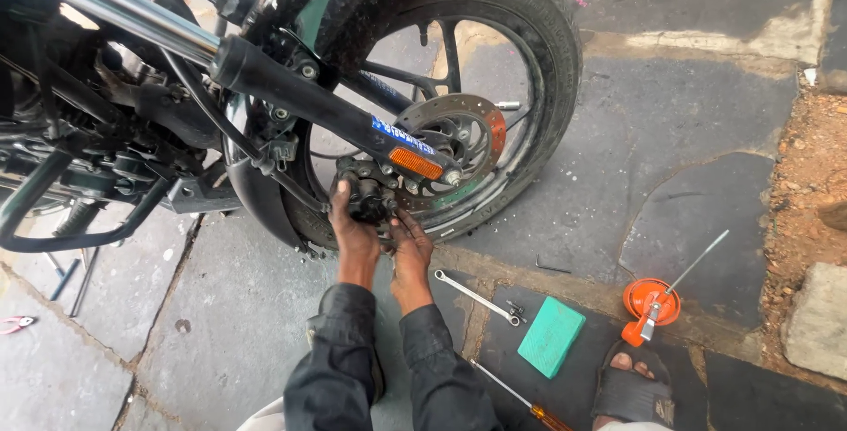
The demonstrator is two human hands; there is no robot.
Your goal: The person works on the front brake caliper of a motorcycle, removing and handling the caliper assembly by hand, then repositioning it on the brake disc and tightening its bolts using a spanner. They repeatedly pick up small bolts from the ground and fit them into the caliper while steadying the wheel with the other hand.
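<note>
Just left of the frame's centre, both hands work at a black brake caliper [369,197] that sits at the lower rear edge of the brake disc [454,135] on a motorcycle's front wheel [538,69]. The left hand [351,224] reaches up from below and its fingers [340,197] are wrapped onto the caliper's left side, clamped on it. The right hand [410,241] lies just beside it to the right, slightly lower, with its fingers [397,219] spread a little and their tips touching the caliper's underside; whether they actually grip it cannot be told. The caliper thus lies directly above and between the two sets of fingers, just below the fork leg [318,100], which runs diagonally from the upper left down to an orange reflector [415,164].

On the stone floor [688,131] at lower centre, a spanner [476,297] lies just right of the right forearm. Beside it lies a green rectangular block [551,336], and below that a screwdriver [520,400] with an orange handle. Farther right stands an orange oil can [651,303] with a long thin spout. A sandalled foot [631,387] shows at the bottom edge. Small pliers [18,323] with red handles lie at the far left.
</note>
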